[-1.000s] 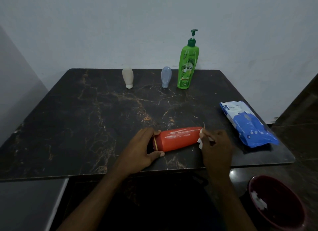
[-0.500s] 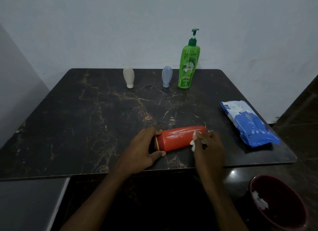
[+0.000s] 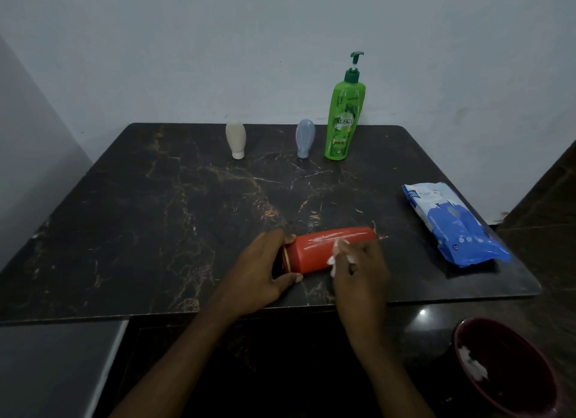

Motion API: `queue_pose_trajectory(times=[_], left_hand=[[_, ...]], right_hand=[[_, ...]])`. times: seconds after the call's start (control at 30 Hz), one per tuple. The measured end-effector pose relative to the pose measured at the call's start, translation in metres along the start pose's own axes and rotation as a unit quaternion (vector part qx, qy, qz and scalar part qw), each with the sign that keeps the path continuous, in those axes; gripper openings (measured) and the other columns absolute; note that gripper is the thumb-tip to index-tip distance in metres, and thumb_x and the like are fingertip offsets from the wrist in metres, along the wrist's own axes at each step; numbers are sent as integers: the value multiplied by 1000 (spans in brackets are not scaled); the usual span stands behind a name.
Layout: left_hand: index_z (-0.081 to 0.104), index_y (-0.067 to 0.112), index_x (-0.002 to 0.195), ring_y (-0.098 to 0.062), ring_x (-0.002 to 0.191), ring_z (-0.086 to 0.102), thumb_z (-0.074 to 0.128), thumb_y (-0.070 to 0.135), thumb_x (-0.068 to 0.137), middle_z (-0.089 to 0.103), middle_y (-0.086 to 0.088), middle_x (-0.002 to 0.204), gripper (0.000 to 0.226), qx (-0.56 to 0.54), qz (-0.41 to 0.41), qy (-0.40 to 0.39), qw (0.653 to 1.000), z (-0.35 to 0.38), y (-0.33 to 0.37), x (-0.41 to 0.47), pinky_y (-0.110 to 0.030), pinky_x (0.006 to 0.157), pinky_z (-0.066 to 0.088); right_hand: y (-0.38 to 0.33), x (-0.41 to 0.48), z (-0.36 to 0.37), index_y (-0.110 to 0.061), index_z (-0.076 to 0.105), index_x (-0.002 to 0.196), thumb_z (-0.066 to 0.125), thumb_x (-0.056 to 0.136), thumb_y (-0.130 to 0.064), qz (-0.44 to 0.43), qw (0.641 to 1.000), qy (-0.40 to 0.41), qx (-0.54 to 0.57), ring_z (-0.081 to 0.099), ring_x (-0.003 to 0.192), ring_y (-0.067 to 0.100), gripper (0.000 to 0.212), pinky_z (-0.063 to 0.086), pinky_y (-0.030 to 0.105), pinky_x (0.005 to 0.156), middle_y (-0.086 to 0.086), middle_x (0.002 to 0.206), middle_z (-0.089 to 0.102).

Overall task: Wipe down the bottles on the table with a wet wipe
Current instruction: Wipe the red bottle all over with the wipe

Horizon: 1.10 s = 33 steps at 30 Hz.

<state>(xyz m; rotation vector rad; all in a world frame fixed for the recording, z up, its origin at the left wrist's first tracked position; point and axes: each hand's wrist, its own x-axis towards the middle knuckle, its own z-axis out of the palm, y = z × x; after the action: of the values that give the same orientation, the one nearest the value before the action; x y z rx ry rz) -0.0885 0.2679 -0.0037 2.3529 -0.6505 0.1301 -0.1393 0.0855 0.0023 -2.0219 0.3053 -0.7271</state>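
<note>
Your left hand curls its fingers round the cap end of the red plastic bottle — it lies on its side near the front edge of the dark marble worktop, long axis left-to-right, base pointing right. Your right hand pinches a crumpled white wet wipe against its middle.

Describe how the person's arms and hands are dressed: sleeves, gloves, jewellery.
The left hand and right hand are bare: no gloves, and no ring, watch or bracelet shows. Both forearms are uncovered down to the frame edge; no sleeve is in view.
</note>
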Motion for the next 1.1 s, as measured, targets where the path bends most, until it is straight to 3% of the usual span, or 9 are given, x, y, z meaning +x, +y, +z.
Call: queue_pose_trajectory(times=[0.17,0.3,0.37,0.47,0.6,0.7,0.77,0.97,1.1], left_hand=[[50,26,131,-2,112,50,80,35,84,55,12,127,57,1,12,-3,1000,1,0,0,-23,94,45],[48,29,133,0,111,49,83,39,81,50,14,126,63,-3,-4,-5,1000,0,0,-1,-9,91,37],[48,29,133,0,112,49,83,40,81,51,14,126,64,-2,-2,-7,1000,0,-1,-1,-7,92,35],[51,27,131,1,111,50,84,37,80,52,15,125,62,-5,3,2,1000,1,-2,-1,-8,94,36],[50,26,130,0,113,51,80,29,83,55,13,125,55,-7,14,-1,1000,0,-1,0,-22,97,45],[48,32,125,4,108,50,84,36,80,52,15,122,57,-17,-10,-7,1000,-1,1,1,-13,91,42],[46,34,124,7,107,49,85,38,80,50,16,123,59,-19,-15,-14,1000,-1,1,1,-11,89,40],[48,32,123,-1,107,53,80,35,83,56,13,120,51,-14,8,-6,1000,0,-2,1,-23,88,45],[45,35,122,4,108,51,84,41,80,53,14,122,57,-11,-3,-10,1000,-1,0,1,-17,88,45]], right_hand=[[-12,-22,18,-11,73,104,64,89,-2,-122,983,-131,30,58,85,2,20,46,12,76,-6,96,57],[5,2,4,-20,74,105,67,89,-7,-27,996,-74,31,61,88,-4,21,49,9,76,-14,97,59],[9,9,-2,-19,73,105,67,90,-10,16,999,-33,6,60,85,-6,19,45,4,75,-7,101,61],[-3,-7,7,-13,73,106,63,92,-5,-66,996,-57,1,59,80,1,20,44,7,73,-2,100,59],[-16,-22,17,-8,72,96,61,92,-3,-157,976,-148,15,56,77,5,12,46,17,72,-4,92,54],[-4,-5,9,-8,74,100,64,91,-4,-99,990,-102,5,56,87,-4,14,43,6,77,-7,96,55],[1,0,5,-9,73,105,64,90,-4,-75,996,-55,-15,54,87,-9,18,46,7,78,-8,100,55],[-12,-13,15,-11,71,102,60,92,-3,-174,972,-158,-25,54,80,4,17,47,18,73,-7,98,53],[10,13,-5,-18,72,99,63,92,-6,-103,987,-116,-31,57,80,2,17,49,17,73,-8,95,58]])
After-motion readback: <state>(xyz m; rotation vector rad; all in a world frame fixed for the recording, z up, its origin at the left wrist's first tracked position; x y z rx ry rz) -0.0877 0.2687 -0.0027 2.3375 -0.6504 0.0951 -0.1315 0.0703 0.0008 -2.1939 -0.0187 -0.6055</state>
